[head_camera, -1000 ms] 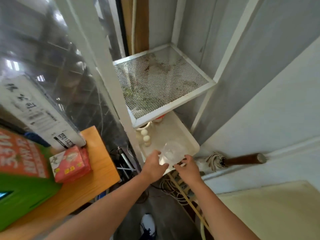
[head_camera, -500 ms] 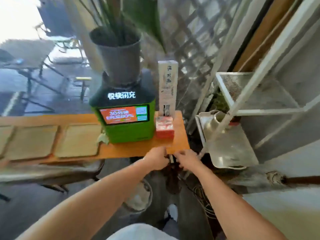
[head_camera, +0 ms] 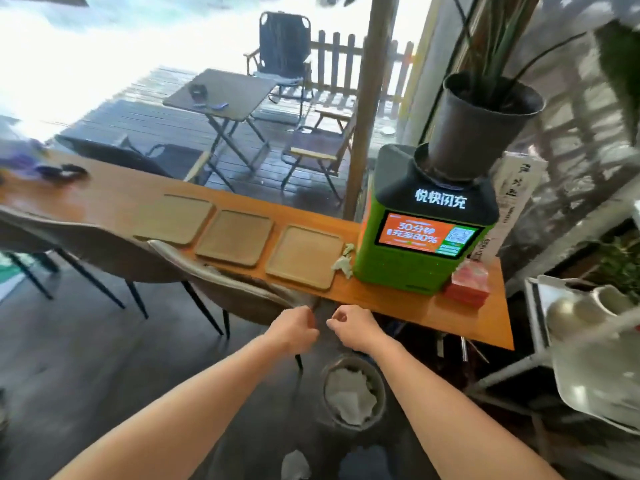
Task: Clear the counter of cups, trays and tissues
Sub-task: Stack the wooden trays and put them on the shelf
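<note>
Three flat brown trays lie in a row on the orange wooden counter point(head_camera: 114, 199): a left tray point(head_camera: 175, 218), a middle tray point(head_camera: 235, 236) and a right tray point(head_camera: 304, 256). A crumpled tissue point(head_camera: 343, 262) lies between the right tray and the green machine. My left hand point(head_camera: 294, 329) and my right hand point(head_camera: 353, 327) hover side by side below the counter's front edge, fingers curled, with nothing in them. A round bin point(head_camera: 353, 393) holding white tissue stands on the floor under my hands.
A green charging kiosk point(head_camera: 426, 244) with a potted plant point(head_camera: 485, 123) on top stands on the counter's right end, with a red box point(head_camera: 469, 284) beside it. Two grey chairs point(head_camera: 225, 285) are tucked under the counter. A white shelf rack point(head_camera: 588, 341) stands at right.
The view has swung left from the white rack to the counter. The clear cup I held over the rack's tray is gone from my hands, which now hang empty before the counter.
</note>
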`<state>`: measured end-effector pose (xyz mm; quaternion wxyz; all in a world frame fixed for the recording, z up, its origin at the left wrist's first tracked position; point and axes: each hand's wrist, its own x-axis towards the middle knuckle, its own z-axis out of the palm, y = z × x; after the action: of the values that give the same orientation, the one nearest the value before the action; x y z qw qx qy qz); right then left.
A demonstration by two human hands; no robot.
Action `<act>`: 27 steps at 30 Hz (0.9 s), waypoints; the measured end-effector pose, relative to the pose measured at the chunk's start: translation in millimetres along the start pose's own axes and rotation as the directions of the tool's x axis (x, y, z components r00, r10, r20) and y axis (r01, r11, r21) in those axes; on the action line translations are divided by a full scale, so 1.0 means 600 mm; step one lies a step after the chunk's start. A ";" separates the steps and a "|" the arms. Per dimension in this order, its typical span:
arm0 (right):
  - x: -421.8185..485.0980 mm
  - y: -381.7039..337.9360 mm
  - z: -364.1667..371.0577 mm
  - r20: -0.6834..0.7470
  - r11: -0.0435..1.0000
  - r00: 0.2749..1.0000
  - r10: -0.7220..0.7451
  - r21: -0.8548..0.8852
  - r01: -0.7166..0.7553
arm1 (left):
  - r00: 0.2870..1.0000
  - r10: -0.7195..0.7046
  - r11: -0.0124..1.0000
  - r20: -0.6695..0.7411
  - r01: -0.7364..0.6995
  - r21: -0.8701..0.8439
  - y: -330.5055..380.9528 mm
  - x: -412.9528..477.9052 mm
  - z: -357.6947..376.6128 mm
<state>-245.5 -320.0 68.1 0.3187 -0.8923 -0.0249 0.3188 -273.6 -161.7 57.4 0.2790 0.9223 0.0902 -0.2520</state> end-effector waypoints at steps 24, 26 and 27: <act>0.270 -0.066 0.030 -0.107 0.941 0.941 0.322 0.148 -0.305 | 0.995 -0.096 0.989 0.020 0.098 -0.109 -0.080 0.256 -0.136; 0.297 -0.065 0.032 -0.098 0.914 0.920 0.379 0.197 -0.355 | 0.988 -0.145 0.980 0.051 0.151 -0.128 -0.090 0.295 -0.147; 0.311 -0.065 0.033 -0.087 0.895 0.907 0.413 0.223 -0.386 | 0.984 -0.169 0.975 0.061 0.176 -0.135 -0.096 0.313 -0.152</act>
<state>-102.4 -232.2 -24.2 0.3357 -0.8607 0.2125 0.3184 -92.4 -58.3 -0.7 0.3221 0.8827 0.1805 -0.2908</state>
